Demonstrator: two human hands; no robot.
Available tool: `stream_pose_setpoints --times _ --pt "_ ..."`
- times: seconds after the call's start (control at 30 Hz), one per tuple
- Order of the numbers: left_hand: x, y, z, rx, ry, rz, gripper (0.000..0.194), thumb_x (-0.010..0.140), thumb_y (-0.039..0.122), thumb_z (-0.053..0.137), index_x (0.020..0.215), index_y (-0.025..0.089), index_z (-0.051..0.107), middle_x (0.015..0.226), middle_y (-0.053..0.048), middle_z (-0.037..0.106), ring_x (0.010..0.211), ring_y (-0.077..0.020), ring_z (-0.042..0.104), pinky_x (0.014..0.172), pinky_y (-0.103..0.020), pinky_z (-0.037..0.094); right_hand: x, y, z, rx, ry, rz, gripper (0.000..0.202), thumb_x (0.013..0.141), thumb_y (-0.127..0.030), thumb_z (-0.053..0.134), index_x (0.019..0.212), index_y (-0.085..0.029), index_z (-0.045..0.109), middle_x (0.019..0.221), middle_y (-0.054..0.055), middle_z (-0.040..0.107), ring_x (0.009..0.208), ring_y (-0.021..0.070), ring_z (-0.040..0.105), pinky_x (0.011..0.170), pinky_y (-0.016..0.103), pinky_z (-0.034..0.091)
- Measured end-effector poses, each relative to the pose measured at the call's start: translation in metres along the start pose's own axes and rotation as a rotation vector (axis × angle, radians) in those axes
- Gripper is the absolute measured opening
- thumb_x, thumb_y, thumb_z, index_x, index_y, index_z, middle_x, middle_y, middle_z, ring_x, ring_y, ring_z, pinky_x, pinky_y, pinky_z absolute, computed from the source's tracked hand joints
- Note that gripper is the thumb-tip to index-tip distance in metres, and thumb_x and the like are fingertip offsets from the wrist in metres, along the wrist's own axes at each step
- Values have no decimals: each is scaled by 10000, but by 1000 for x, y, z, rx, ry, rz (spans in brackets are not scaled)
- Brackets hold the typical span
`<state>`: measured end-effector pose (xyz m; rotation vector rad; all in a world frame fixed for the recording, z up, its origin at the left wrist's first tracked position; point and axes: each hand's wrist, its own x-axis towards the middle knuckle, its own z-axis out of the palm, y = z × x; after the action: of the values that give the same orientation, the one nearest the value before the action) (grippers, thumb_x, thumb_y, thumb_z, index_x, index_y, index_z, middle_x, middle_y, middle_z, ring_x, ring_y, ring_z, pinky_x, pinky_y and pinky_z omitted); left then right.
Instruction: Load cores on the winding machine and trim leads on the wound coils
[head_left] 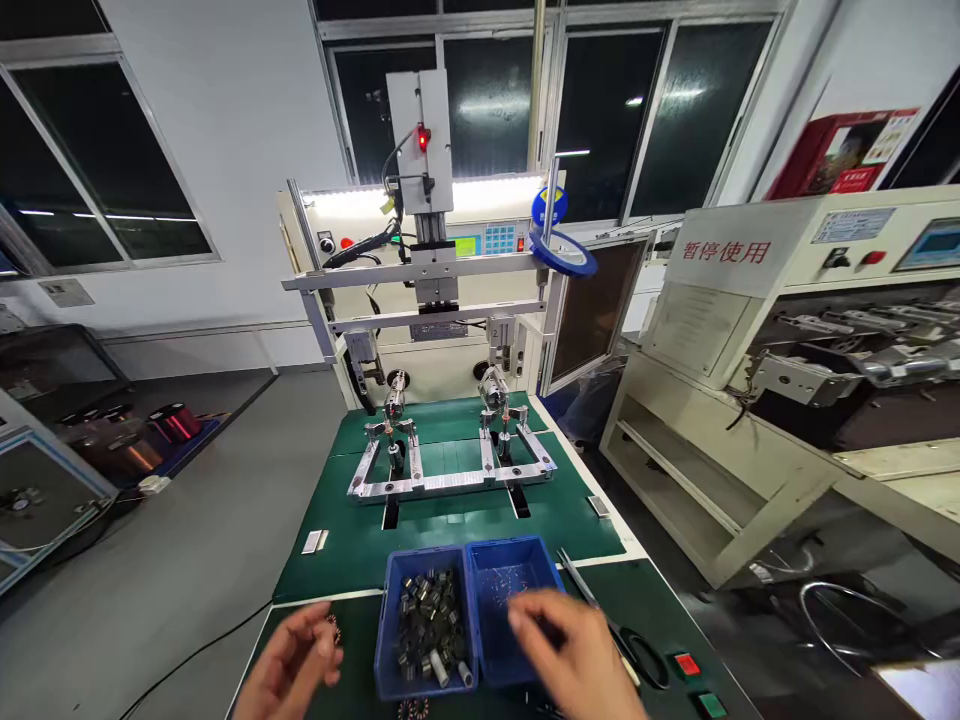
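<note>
My left hand (pixel 292 665) is at the lower left, its thumb and fingers closed around a small copper-wound ring (pixel 334 630). My right hand (pixel 574 650) hovers over the right blue bin (pixel 514 550), with thumb and fingertips together; blur hides whether anything is between them. Small copper bits lie on that bin's floor. The left blue bin (pixel 382 640) beside it holds many small dark and silvery metal cylinders (pixel 431 610). More wound rings (pixel 414 709) lie at the bottom edge, partly cut off. Black-handled scissors (pixel 645 655) lie right of my right hand.
Behind the bins, a metal fixture frame (pixel 450 484) with two clamping stations stands on the green bench top (pixel 442 530). A machine column (pixel 421 140) rises above it. Red (pixel 686 664) and green (pixel 711 705) buttons sit at the right. Another machine (pixel 750 250) stands farther right.
</note>
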<state>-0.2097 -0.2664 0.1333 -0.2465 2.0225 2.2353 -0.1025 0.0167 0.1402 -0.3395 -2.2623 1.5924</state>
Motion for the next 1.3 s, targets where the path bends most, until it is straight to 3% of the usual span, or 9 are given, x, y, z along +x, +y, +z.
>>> stream_pose_setpoints --times 0.1,0.2,0.3,0.4,0.53,0.83,1.07,1.17,1.3 --pt "45 50 34 -114 -74 -59 380 708 311 817 1035 172 683 852 -33 711 702 -162 666 620 -236 567 89 -10 -31 51 89 145 218 828 -279 685 635 -179 672 583 -25 610 556 135 560 572 245 467" --pt "97 75 83 -156 -44 -73 76 864 88 616 922 125 650 788 -40 687 598 -104 630 579 -205 536 176 -6 -36 151 179 332 179 936 -282 623 837 -133 632 723 -30 619 558 95 559 548 236 491" --pt "142 80 127 -133 -52 -147 57 914 136 580 939 110 624 802 -27 671 618 -112 633 580 -238 544 233 -3 -28 302 232 483 228 979 -353 565 970 -131 616 820 -4 631 608 101 592 551 241 522" --pt "173 79 152 -121 -67 -211 200 949 298 561 1027 121 616 885 -32 670 680 -130 644 603 -279 562 258 -8 -20 427 244 587 281 984 -402 543 1038 -134 610 871 16 642 644 114 612 568 257 541" --pt "195 83 164 -96 -63 -238 329 938 430 552 1050 128 617 935 -53 671 721 -144 649 628 -302 566 267 -13 -18 502 255 656 315 978 -431 542 1077 -137 602 918 31 644 680 125 621 585 269 548" --pt "216 87 164 -11 -36 -243 333 909 438 598 1001 119 630 912 -54 673 716 -145 645 633 -304 561 272 -14 -20 508 296 644 284 972 -407 565 1021 -130 610 847 10 632 610 101 593 527 230 521" --pt "218 89 166 21 -11 -212 312 907 425 606 967 120 636 872 -40 673 690 -138 642 623 -298 560 291 -46 -33 539 269 579 245 982 -363 560 957 -124 611 767 -18 607 528 72 541 460 190 472" --pt "218 90 166 18 -10 -195 298 912 408 605 975 119 636 885 -42 675 698 -137 645 624 -296 563 273 -61 -37 597 155 501 284 994 -386 528 912 -126 608 699 -34 585 488 65 521 424 175 443" --pt "217 90 166 5 -7 -178 267 912 376 613 975 117 638 890 -42 675 701 -136 645 621 -291 565 194 -62 -27 676 -126 456 323 1010 -377 388 949 -151 611 565 -31 571 430 81 521 361 149 381"
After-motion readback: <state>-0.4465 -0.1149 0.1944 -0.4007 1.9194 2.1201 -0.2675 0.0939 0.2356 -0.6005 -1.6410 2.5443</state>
